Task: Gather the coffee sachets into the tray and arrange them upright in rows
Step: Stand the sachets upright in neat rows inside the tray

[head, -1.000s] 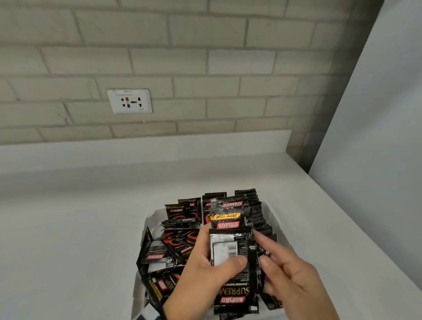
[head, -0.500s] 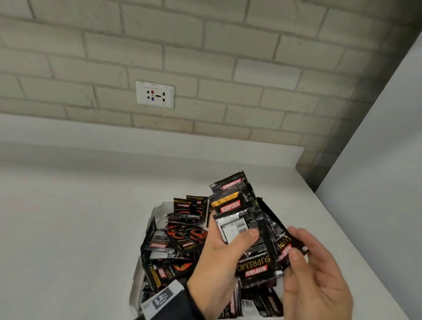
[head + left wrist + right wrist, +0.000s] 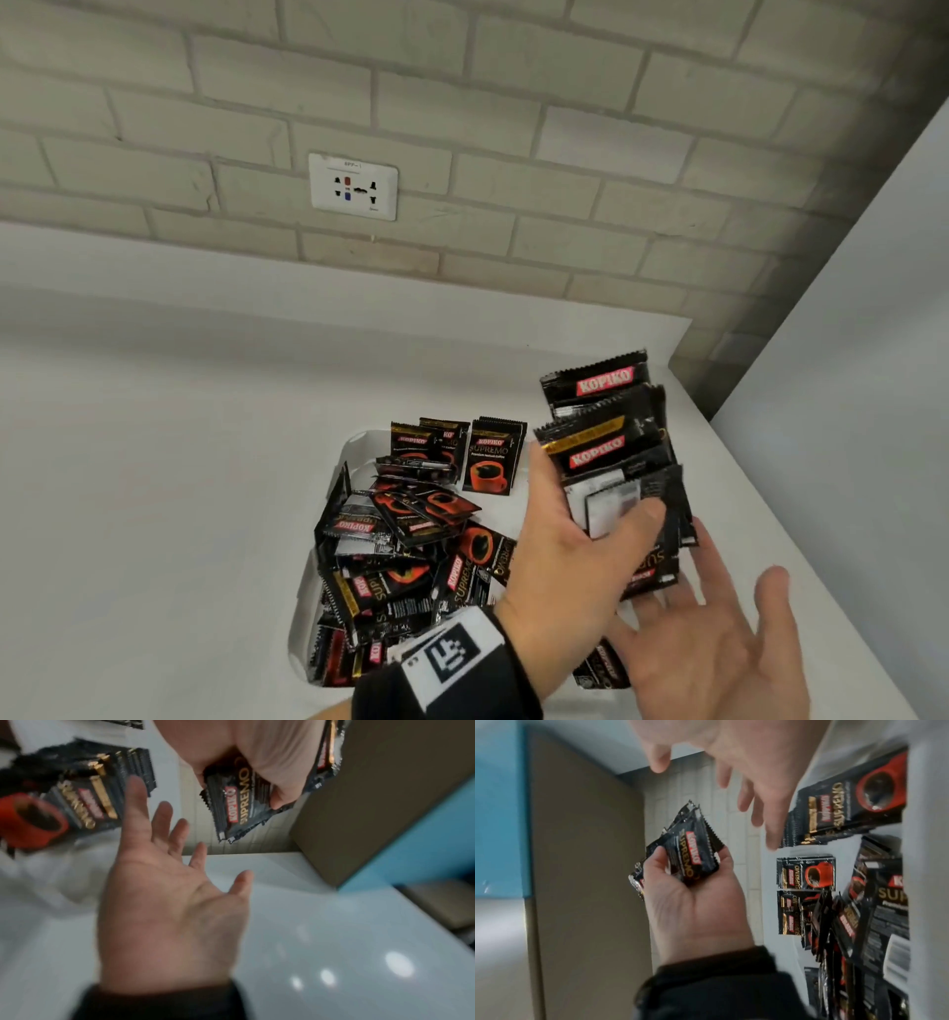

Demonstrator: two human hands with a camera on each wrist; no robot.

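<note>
A white tray (image 3: 354, 446) on the counter holds a loose heap of black Kopiko coffee sachets (image 3: 411, 539). Two or three sachets (image 3: 490, 455) stand upright at its far end. My left hand (image 3: 606, 519) grips a fanned bundle of sachets (image 3: 611, 437) above the tray's right side, thumb across the top one. My right hand (image 3: 719, 632) lies palm up, fingers spread, just below and to the right of the bundle, holding nothing. The open palm (image 3: 167, 892) fills one wrist view. The other wrist view shows the gripped bundle (image 3: 687, 858) and a packed row of sachets (image 3: 834, 817) in the tray.
The white counter (image 3: 154, 488) runs to a brick wall with a power socket (image 3: 353, 187). A grey panel (image 3: 847, 411) closes off the right side, close to the tray. Bare counter lies left of the tray.
My left hand has lifted the bundle up and to the right, away from the tray. My right hand has let go of the sachets and opened palm up beneath them.
</note>
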